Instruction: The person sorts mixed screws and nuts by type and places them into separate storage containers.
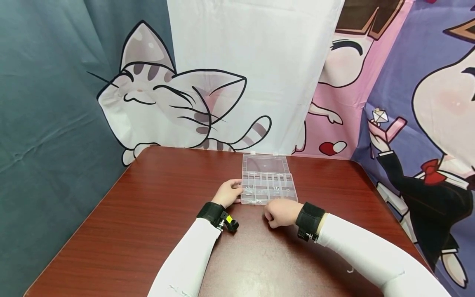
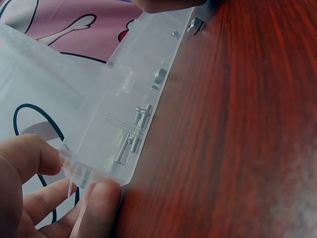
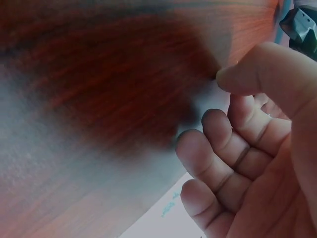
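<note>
A clear plastic compartment box lies on the table with its hinged lid open toward the back wall. My left hand grips the box's left end, thumb low at the front corner and fingers round the side. Several screws lie in the compartment nearest that hand, and a nut shows farther along. Outside the front wall, a hex nut is close to my right hand. That hand is low over the table at the box's front right, fingers curled, nothing visible between thumb and fingers.
The brown wooden table extends all round the box. Behind it hangs a cloth printed with a cat and cartoon figures. A black wrist camera sits on the left wristband, low over the table.
</note>
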The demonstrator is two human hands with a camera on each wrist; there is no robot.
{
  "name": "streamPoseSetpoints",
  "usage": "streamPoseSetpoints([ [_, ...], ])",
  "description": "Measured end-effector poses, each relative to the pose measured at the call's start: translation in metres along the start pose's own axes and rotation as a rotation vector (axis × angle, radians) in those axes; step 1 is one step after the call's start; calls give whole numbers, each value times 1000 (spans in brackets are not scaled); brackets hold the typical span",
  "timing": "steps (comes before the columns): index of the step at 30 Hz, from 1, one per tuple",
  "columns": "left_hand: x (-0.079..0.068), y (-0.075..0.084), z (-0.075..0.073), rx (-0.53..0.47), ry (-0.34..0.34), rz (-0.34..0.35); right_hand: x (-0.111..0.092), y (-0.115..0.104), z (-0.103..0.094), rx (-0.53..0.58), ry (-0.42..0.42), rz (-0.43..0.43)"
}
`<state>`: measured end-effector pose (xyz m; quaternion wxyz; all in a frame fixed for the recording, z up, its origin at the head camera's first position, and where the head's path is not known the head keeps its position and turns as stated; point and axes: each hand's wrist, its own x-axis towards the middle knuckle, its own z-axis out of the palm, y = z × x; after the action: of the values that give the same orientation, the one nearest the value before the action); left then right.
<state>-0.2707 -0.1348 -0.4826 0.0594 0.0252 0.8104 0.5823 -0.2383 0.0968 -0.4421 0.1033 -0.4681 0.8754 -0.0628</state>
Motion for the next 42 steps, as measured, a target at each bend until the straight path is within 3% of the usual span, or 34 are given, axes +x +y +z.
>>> streamPoseSetpoints([
  [10,0,-3,0,-6,3,-6,-9,-4,7,-52,100,-48],
  [16,0,-2,-1,-11,8,-1,-18,-3,3,-31,189,-14],
  [23,-1,-2,-2,-20,2,-8,-27,21,-16,-40,421,136],
  [27,-2,-3,-3,-20,8,-9,-28,43,-32,-23,479,273],
  [31,-2,-4,-3,-14,8,-16,-26,68,-38,-9,448,376],
  [35,-2,-3,-1,-11,9,-14,-22,88,-35,7,381,412],
  [42,0,-2,-1,-5,3,-4,-16,102,-30,48,244,484],
])
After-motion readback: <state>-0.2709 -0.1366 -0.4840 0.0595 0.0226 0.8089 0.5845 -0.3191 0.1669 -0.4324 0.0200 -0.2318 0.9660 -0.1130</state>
